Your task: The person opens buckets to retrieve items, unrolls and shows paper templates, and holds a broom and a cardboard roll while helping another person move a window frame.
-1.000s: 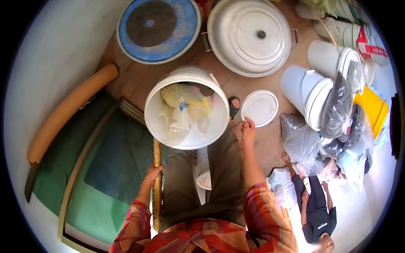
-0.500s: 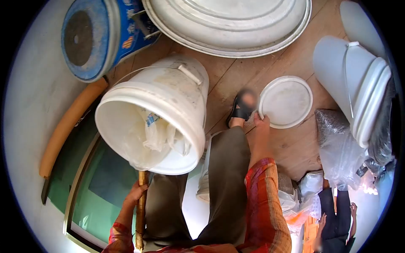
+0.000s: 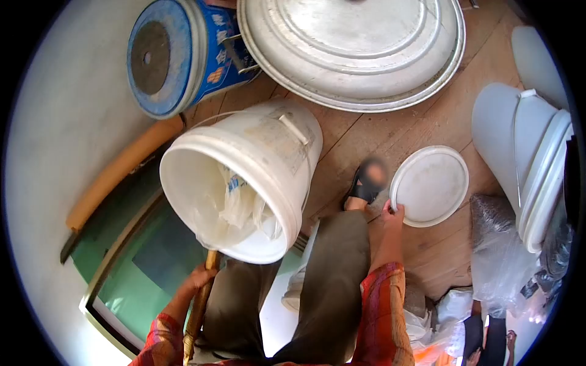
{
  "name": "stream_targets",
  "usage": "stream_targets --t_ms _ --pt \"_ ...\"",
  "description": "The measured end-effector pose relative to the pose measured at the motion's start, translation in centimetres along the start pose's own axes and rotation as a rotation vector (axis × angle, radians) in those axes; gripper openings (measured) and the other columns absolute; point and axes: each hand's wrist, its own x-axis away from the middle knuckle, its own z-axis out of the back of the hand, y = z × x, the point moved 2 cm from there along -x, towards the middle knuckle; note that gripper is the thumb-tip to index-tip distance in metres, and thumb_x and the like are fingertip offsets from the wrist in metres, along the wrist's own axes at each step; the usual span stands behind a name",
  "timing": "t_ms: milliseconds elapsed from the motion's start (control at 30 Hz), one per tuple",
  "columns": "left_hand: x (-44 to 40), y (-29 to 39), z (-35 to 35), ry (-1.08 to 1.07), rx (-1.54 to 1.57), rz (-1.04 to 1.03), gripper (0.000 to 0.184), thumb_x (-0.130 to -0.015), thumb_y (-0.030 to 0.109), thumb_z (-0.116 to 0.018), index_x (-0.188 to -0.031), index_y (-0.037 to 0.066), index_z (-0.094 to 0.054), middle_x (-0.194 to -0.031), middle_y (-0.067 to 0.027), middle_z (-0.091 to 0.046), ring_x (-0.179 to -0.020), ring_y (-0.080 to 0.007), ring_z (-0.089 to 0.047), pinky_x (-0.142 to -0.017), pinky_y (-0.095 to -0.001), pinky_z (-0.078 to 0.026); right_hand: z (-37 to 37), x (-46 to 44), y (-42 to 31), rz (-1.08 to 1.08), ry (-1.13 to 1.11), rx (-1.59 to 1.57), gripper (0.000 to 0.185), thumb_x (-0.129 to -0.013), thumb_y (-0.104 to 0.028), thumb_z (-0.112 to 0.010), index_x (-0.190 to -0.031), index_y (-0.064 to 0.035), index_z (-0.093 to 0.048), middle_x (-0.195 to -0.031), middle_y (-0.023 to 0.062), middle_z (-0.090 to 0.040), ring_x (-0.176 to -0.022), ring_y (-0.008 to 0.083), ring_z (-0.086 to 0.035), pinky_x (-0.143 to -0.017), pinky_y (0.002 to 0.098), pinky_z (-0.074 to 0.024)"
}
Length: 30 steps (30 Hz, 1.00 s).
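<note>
My left hand [image 3: 199,276], between seven and eight o'clock, is wrapped around a yellow-brown stick [image 3: 196,317]. At three o'clock I see the round white lid [image 3: 430,183] flat on the wooden floor [image 3: 345,137]; my right hand [image 3: 390,221] has its fingers at the lid's near rim, though I cannot tell whether they pinch it. The open white bucket [image 3: 268,137], tilted towards me at nine o'clock, holds clear plastic bags [image 3: 239,204]. A broad metal cover [image 3: 360,55] sits at one o'clock.
</note>
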Motion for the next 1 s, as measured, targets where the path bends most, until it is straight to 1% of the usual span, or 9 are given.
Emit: stream_targets --t_ms 100,200,267,500,600,667,733,900,1000 --pt "-0.1 -1.1 -0.4 -0.050 0.054 -0.026 0.051 -0.069 0.025 -0.061 -0.111 -0.001 -0.052 -0.095 -0.0133 -0.060 -0.082 -0.0227 -0.057 -0.074 -0.0340 -0.046 2.7 3.3 -2.7 -0.048 -0.084 0.092 0.020 -0.078 -0.007 -0.055 -0.097 -0.0011 -0.054 -0.085 0.0078 -0.058 -0.084 0.0205 -0.057 -0.074 0.0327 -0.0521" --pt "-0.2 -1.4 -0.4 -0.009 0.096 -0.044 0.046 -0.070 0.025 -0.064 -0.106 -0.002 -0.053 -0.086 -0.0131 -0.061 -0.074 -0.0215 -0.058 -0.067 -0.0337 -0.047 6.2 8.2 -6.0 -0.092 -0.355 0.211 0.018 -0.079 -0.018 -0.057 -0.093 -0.0063 -0.054 -0.080 0.0029 -0.057 -0.066 0.0176 -0.054 -0.061 0.0314 -0.0475" --pt "-0.2 -1.5 -0.1 -0.057 0.124 -0.056 0.045 -0.070 0.024 -0.064 -0.104 -0.003 -0.054 -0.084 -0.0131 -0.061 -0.070 -0.0216 -0.059 -0.064 -0.0336 -0.048 8.9 10.1 -8.3 -0.028 -0.315 0.329 0.018 -0.080 -0.022 -0.056 -0.093 -0.0093 -0.055 -0.078 0.0010 -0.056 -0.063 0.0156 -0.052 -0.057 0.0294 -0.0434" --pt "-3.4 -5.3 -1.2 -0.059 0.212 -0.178 0.044 -0.072 0.023 -0.064 -0.103 -0.006 -0.052 -0.077 -0.0136 -0.061 -0.062 -0.0205 -0.059 -0.058 -0.0342 -0.048 11.9 32.2 -4.7 0.031 -0.625 0.776 0.030 -0.077 -0.011 -0.050 -0.107 -0.0113 -0.051 -0.097 0.0015 -0.059 -0.081 0.0140 -0.056 -0.065 0.0294 -0.0459" --pt "-3.8 -6.3 -1.4 -0.069 0.255 -0.202 0.048 -0.072 0.024 -0.065 -0.107 -0.005 -0.051 -0.078 -0.0138 -0.061 -0.063 -0.0209 -0.060 -0.059 -0.0344 -0.048 10.7 39.7 -0.7 0.305 -0.717 1.126 0.043 -0.078 -0.009 -0.051 -0.120 -0.0032 -0.042 -0.101 0.0071 -0.058 -0.084 0.0186 -0.058 -0.067 0.0305 -0.0488" --pt "-4.0 -6.9 -0.9 -0.081 0.255 -0.199 0.050 -0.072 0.025 -0.065 -0.109 -0.004 -0.050 -0.079 -0.0140 -0.061 -0.064 -0.0215 -0.060 -0.060 -0.0345 -0.048 9.4 42.1 2.1 0.363 -0.798 1.370 0.041 -0.079 -0.009 -0.051 -0.119 -0.0044 -0.043 -0.103 0.0064 -0.057 -0.086 0.0171 -0.056 -0.068 0.0297 -0.0480" --pt "-5.3 -7.9 -1.3 -0.120 0.231 -0.237 0.055 -0.072 0.029 -0.065 -0.113 -0.003 -0.048 -0.080 -0.0138 -0.061 -0.067 -0.0234 -0.060 -0.063 -0.0356 -0.047 8.3 42.9 4.7 0.376 -0.845 1.763 0.038 -0.080 -0.008 -0.051 -0.116 -0.0048 -0.042 -0.100 0.0057 -0.055 -0.083 0.0142 -0.055 -0.066 0.0275 -0.0463" --pt "-5.4 -8.9 -0.8 -0.208 0.280 -0.176 0.065 -0.072 0.036 -0.064 -0.120 -0.004 -0.044 -0.098 -0.0192 -0.061 -0.090 -0.0289 -0.059 -0.077 -0.0368 -0.046 5.8 41.2 12.9 0.539 -0.945 2.093 0.036 -0.079 -0.008 -0.051 -0.113 -0.0007 -0.043 -0.093 0.0074 -0.055 -0.076 0.0133 -0.053 -0.065 0.0266 -0.0449" --pt "-8.8 -11.2 -3.2 -0.116 0.402 -0.384 0.067 -0.071 0.036 -0.065 -0.120 -0.004 -0.044 -0.112 -0.0228 -0.055 -0.105 -0.0324 -0.053 -0.087 -0.0360 -0.042 4.0 36.9 15.2 0.723 -1.061 2.279 0.037 -0.078 -0.007 -0.051 -0.112 0.0015 -0.043 -0.091 0.0087 -0.053 -0.073 0.0132 -0.053 -0.065 0.0269 -0.0442"
